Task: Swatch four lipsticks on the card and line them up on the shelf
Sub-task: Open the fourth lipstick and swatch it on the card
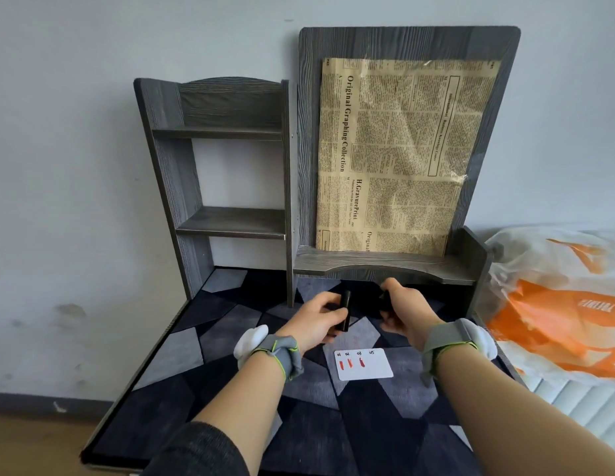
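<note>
Left hand point(321, 317) fingers grip black lipstick point(345, 310) upright, right hand point(403, 310) fingers clamp dark cap-like piece point(385, 299) just behind swatch card point(376, 367), likely uncapping for the fourth swatch.

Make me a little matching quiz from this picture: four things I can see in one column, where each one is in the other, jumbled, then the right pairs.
Things
1. black lipstick tube
2. white card
3. newspaper sheet
4. orange-and-white bag

Places
A. on the tall back panel of the shelf unit
B. held in the left hand
C. off to the right, beside the shelf unit
D. flat on the patterned mat

Pairs: 1-B, 2-D, 3-A, 4-C
</note>
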{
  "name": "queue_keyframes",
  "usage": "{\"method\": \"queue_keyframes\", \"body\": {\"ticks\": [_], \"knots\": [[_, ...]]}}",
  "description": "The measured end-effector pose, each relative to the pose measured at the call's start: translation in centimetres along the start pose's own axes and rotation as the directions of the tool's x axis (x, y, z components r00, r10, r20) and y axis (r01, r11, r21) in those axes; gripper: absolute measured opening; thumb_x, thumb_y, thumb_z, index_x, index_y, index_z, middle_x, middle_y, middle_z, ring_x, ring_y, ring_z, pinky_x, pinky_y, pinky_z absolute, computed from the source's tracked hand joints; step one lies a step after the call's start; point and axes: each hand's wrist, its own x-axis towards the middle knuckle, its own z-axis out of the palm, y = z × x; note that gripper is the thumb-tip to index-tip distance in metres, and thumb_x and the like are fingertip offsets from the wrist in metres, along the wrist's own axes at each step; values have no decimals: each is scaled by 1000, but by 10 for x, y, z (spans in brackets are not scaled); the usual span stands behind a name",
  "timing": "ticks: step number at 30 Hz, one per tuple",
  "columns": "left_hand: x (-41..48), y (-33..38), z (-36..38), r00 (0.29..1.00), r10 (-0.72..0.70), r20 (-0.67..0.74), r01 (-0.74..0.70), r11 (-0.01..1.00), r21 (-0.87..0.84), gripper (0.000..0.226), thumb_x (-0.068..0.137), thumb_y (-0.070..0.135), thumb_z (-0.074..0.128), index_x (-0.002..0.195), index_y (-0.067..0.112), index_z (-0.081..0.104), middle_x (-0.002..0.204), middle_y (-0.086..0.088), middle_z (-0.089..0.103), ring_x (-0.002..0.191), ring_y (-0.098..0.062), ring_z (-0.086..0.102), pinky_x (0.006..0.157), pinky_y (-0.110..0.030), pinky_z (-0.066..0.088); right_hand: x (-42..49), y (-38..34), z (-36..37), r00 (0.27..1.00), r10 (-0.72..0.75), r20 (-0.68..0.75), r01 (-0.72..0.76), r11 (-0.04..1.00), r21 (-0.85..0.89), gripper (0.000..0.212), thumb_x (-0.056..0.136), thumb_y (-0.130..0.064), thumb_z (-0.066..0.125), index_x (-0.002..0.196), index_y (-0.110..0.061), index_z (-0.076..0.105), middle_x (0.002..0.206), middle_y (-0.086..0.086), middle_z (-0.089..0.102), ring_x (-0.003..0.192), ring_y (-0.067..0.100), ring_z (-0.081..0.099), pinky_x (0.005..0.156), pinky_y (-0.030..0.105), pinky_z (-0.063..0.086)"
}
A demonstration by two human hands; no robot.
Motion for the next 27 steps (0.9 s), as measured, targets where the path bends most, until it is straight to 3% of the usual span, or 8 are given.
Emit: {"method": "queue_keyframes", "body": {"ticks": [2,5,9,15,18,27], "knots": [[2,0,-1,999,41,-34,-41,999,0,17,93,18,56,107,24,51,92,-3,57,79,-16,59,76,-31,52,-1,2,1,997,21,68,-26,998,64,15,91,-17,50,84,-5,53,68,13,54,54,20,47,61,33,54],[5,1,0,989,94,-110,-100,994,-53,18,90,12,60,94,27,50,89,-1,57,85,-17,59,86,-37,53,-5,6,-1,982,12,189,-38,990,133,10,92,-1,50,98,-1,57,74,13,59,57,17,48,68,30,53],[9,2,2,976,140,-166,-161,979,-122,20,88,10,62,91,27,52,100,-8,60,89,-16,60,78,-30,55,-9,7,-2,952,15,304,-55,991,122,22,91,-7,57,110,-2,65,86,12,67,55,11,44,62,23,47],[9,3,6,968,173,-185,-207,960,-187,18,86,9,65,92,23,57,93,-3,56,80,-17,60,68,-24,50,-14,7,4,893,35,448,-131,974,185,15,95,-19,55,98,-11,66,85,12,75,47,7,39,59,20,46],[9,3,6,960,190,-206,-225,960,-168,18,84,11,67,97,21,60,92,-2,56,78,-19,59,61,-20,44,-15,7,6,890,24,456,-142,964,226,14,96,-16,53,98,-11,66,82,10,74,45,6,38,55,19,47],[8,9,8,942,267,-203,-299,943,-146,15,84,11,68,94,19,61,87,-2,59,72,-7,54,67,-17,41,-13,5,6,909,82,410,-233,914,333,20,93,-25,58,81,-9,59,59,6,60,38,6,38,46,18,47]]}}
